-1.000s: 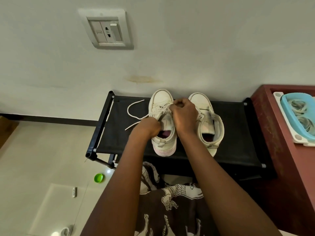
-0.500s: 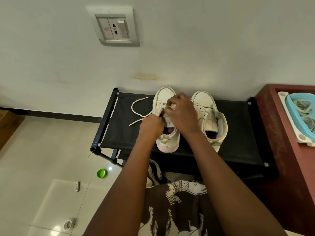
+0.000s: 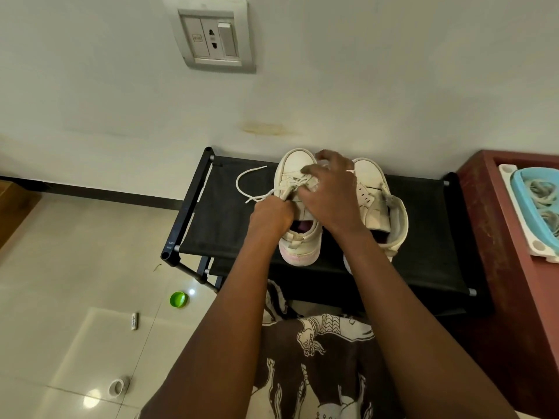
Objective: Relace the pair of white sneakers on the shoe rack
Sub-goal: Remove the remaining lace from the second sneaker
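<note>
Head view. L hand (image 3: 270, 217): fingers curled, pinching lace (image 3: 261, 195) at left sneaker (image 3: 298, 166) eyelets. R hand (image 3: 329, 195): fingers spread over same eyelets, blurred; can't tell if it grips. Both sneakers sit side by side on rack (image 3: 223, 219), toes to wall. Handling, est.: lace soft, light, limp; pinch near tip for threading. Sneaker light, semi-stiff; steady at collar. Qty: sneakers 2 (right sneaker (image 3: 372, 192) shows no lace); loose lace 1.

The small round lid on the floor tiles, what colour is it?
The lid is bright green; the head view shows it best.
</note>
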`<state>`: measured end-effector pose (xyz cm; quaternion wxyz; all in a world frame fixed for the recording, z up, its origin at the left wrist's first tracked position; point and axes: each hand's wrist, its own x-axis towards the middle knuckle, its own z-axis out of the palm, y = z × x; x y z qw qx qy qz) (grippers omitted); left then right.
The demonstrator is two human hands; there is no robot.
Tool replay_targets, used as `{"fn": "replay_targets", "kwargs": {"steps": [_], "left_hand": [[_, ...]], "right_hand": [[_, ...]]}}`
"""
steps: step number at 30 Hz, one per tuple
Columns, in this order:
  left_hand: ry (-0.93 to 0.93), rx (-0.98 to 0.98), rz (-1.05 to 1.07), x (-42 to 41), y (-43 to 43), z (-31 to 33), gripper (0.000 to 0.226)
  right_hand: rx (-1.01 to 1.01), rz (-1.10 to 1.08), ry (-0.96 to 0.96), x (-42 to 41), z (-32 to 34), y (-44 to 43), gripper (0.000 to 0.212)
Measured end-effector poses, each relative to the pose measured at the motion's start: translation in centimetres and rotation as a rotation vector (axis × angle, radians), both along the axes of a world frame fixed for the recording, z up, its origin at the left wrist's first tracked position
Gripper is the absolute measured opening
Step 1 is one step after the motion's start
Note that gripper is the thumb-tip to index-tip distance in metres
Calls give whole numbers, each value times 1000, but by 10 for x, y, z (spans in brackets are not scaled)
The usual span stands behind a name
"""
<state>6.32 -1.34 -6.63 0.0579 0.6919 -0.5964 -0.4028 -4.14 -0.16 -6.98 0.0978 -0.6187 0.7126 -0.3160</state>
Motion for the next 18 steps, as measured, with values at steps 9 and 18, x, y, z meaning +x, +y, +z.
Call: {"fn": "replay_targets", "kwargs": {"steps": [9, 18], "left_hand": [[124, 63, 83, 4, 1, 7, 36], [109, 73, 68, 3, 0, 8, 38]], "right_hand": [[-62, 26, 39, 8, -8, -2, 17], [-110, -371, -310, -8, 6, 0, 15]]}}
